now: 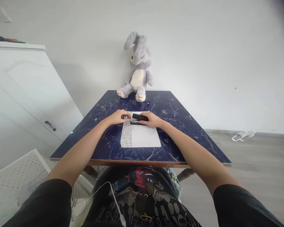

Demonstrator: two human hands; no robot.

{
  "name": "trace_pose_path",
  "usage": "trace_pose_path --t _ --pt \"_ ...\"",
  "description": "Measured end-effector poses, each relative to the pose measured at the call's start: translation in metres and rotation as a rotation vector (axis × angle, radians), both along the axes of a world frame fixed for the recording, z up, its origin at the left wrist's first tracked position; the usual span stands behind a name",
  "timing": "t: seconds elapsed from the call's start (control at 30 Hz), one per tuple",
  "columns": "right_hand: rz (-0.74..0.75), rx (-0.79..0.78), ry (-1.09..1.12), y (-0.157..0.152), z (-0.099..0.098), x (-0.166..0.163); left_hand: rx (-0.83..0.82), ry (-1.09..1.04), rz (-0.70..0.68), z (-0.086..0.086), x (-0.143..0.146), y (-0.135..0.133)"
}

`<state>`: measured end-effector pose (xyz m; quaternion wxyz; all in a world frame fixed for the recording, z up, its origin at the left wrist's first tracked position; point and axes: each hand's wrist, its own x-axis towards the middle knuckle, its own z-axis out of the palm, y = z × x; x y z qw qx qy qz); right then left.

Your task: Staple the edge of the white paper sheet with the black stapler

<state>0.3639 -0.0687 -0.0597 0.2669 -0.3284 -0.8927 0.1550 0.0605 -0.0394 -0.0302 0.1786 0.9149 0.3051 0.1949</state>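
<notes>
A black stapler (pixel 140 117) sits over the upper part of a white printed sheet (pixel 146 137), its top arm raised apart from the base. My right hand (pixel 152 120) is closed around the stapler's right end. At its left end, my left hand (pixel 119 117) curls inward, thumb and fingertips drawn together beside the metal part. Whatever those fingers pinch, if anything, is too small to make out. The sheet lies flat on the dark blue marbled table (pixel 104 138), with a band of grey print down its left side.
A grey plush rabbit (pixel 138 78) sits at the table's back edge against the wall. A small light piece (pixel 164 111) lies right of the sheet. A white cabinet (pixel 26 88) and a white perforated rack (pixel 16 176) stand on the left. Clear plastic (pixel 242 136) lies on the floor at right.
</notes>
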Motion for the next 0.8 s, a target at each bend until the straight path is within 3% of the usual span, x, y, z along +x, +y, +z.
trace_pose_path --t 0.8 --pt "0.004 0.000 0.007 0.0007 -0.0002 0.0000 -0.120 -0.063 0.025 -0.0057 0.0081 0.0015"
